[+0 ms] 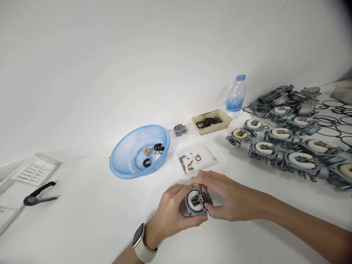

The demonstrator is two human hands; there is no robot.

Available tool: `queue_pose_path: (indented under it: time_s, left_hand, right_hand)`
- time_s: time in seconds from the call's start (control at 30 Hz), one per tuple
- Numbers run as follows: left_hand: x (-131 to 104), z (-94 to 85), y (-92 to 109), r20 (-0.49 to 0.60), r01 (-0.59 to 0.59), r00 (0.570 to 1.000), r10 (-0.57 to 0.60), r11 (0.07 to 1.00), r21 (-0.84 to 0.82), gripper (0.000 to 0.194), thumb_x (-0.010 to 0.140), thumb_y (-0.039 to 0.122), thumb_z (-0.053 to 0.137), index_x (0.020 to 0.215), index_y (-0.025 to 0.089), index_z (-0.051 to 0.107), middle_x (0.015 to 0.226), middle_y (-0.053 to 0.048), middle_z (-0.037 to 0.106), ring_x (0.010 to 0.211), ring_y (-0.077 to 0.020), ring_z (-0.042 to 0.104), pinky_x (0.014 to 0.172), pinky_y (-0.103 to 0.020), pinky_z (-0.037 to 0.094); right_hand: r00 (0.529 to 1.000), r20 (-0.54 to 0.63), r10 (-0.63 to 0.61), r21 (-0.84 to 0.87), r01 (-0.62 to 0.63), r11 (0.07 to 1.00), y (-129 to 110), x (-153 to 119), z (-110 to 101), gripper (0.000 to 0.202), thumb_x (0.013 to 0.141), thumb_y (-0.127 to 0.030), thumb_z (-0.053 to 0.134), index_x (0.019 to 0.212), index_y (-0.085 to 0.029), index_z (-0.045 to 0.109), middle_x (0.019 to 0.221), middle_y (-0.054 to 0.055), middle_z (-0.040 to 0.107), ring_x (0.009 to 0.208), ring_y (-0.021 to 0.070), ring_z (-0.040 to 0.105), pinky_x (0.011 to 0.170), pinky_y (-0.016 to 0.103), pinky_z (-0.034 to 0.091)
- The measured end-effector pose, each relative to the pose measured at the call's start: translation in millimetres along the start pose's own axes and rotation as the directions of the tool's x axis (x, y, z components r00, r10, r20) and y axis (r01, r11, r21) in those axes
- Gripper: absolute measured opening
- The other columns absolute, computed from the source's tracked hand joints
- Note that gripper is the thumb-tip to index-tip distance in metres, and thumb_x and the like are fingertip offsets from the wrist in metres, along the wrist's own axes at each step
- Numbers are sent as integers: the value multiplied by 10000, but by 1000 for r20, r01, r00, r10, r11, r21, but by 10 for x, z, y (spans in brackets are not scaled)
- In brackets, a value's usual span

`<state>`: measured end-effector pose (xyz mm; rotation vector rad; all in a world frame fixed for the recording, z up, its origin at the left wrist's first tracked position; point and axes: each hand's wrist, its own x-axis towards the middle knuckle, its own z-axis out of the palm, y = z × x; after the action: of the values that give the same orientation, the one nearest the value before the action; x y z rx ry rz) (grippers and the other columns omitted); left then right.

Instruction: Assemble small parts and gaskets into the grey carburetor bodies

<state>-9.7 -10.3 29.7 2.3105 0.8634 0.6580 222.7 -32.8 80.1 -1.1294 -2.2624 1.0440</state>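
Observation:
A grey metal carburetor body (193, 211) with a white C-shaped float sits low in the middle of the view, its float side up. My left hand (172, 209) wraps round its left side, thumb along the near edge and fingers at the far edge. My right hand (225, 196) grips the right side, with the thumb near the float's hinge end and the fingers over the far rim. Whether a small part is between the right fingertips cannot be made out. Just beyond lies a clear tray (211, 156) with small brass parts and a black ring.
A blue basket (123, 154) holds several floats. A small carburetor (180, 129), a cream tray (216, 127) of black rings and a water bottle (235, 97) stand at the back. Several carburetors (301, 161) fill the right. Black pliers (38, 194) lie at left.

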Motion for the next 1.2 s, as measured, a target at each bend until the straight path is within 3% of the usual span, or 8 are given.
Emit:
queue_pose_path:
  time_s: [0.07, 0.4, 0.73, 1.2]
  left_hand:
    - [-4, -6, 7, 10, 0, 1000, -1, 1000, 13, 580, 736, 444, 855, 1237, 248, 638, 1009, -37, 728, 897, -259, 667, 805, -376, 536]
    - [-10, 3, -17, 17, -7, 1000, 7, 999, 39, 596, 762, 511, 829, 1261, 258, 623, 971, -32, 731, 869, -257, 664, 786, -376, 518]
    - [-14, -7, 10, 35, 2, 999, -4, 999, 49, 612, 772, 515, 821, 1286, 259, 609, 971, -36, 728, 882, -263, 664, 793, -381, 527]
    - [3, -19, 26, 33, 3, 999, -5, 998, 59, 616, 755, 481, 843, 1279, 245, 621, 977, -46, 732, 890, -268, 671, 808, -387, 544]
  right_hand:
    - [999, 43, 13, 29, -14, 999, 6, -3, -6, 565, 773, -127, 622, 1313, -256, 515, 1029, 24, 565, 997, 219, 565, 902, 386, 463]
    - [1000, -15, 6, 30, -5, 1000, -11, 23, 5, 483, 732, -80, 590, 1184, -248, 580, 975, 8, 549, 965, 203, 556, 872, 347, 456]
    - [999, 4, 33, 43, -33, 999, -32, 11, -16, 477, 743, -87, 597, 1190, -254, 594, 985, 12, 567, 1001, 212, 558, 902, 358, 449]
    - [999, -32, -42, 11, 43, 999, 2, 31, 33, 472, 741, -72, 594, 1177, -252, 611, 1005, 24, 602, 998, 220, 566, 933, 386, 454]
